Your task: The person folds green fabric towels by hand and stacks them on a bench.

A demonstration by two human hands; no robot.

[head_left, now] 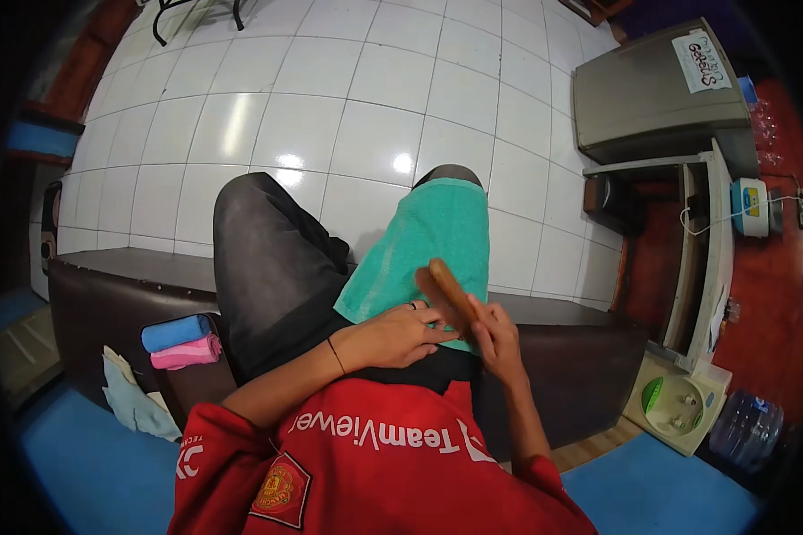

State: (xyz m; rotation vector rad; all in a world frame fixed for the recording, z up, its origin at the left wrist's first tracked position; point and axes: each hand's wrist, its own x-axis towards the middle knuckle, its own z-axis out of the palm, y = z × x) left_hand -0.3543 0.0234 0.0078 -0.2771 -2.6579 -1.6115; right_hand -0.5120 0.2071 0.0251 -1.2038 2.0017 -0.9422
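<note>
Red shirt nearest | right hand: fingers closed round wooden brush, tilted above green towel on right thigh | left hand: fingers loosely extended at towel's near edge, cannot tell if pinching it | rolled blue cloth, pink cloth: touching, beside left thigh

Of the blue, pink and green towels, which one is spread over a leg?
The green towel, draped over the right leg; the blue towel and pink towel lie bundled beside the left leg.

Towel on right leg, 2 rolls to left
</note>
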